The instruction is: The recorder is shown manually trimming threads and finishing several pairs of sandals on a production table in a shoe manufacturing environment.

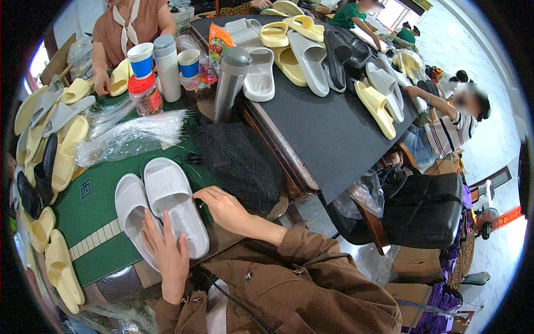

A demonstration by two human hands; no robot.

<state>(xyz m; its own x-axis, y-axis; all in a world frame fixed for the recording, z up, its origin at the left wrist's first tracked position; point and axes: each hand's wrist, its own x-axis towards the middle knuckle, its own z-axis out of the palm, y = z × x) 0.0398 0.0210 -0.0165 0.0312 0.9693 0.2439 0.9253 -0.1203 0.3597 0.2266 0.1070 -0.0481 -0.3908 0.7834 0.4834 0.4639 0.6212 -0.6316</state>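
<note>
Where the green-covered bench [94, 214] runs toward its near edge, a pair of pale grey slippers [161, 209] lies side by side, soles down and touching along their inner sides, toes pointing away from the person. Beyond it, a second, dark-topped bench [328, 133] carries a spread of cream, grey and black slippers, and more cream slippers [58, 150] are stacked along the green bench's left edge. A black mesh bag [239, 164] sits at the right edge just beside the pair, a heap of clear plastic bags [130, 136] lies further back, and a steel flask [229, 83] and cups stand toward the far corner. The left hand [167, 253] lies flat on the heel end of the slippers, fingers [156, 231] spread and pressing down, not closed around anything. The right hand [222, 206] rests at the right rim of the right-hand slipper, its fingers [201, 195] loosely curled with the tips touching the rim; whether they pinch it I cannot tell. Judging by the thick moulded shape and matt surface, the slippers look like foam: light, springy, soft enough to flex under a thumb, not fragile, and not slippery. They should lift easily by pinching the two straps together, or by clasping both soles across the middle, where the pair is narrowest and would stay stacked.
</note>
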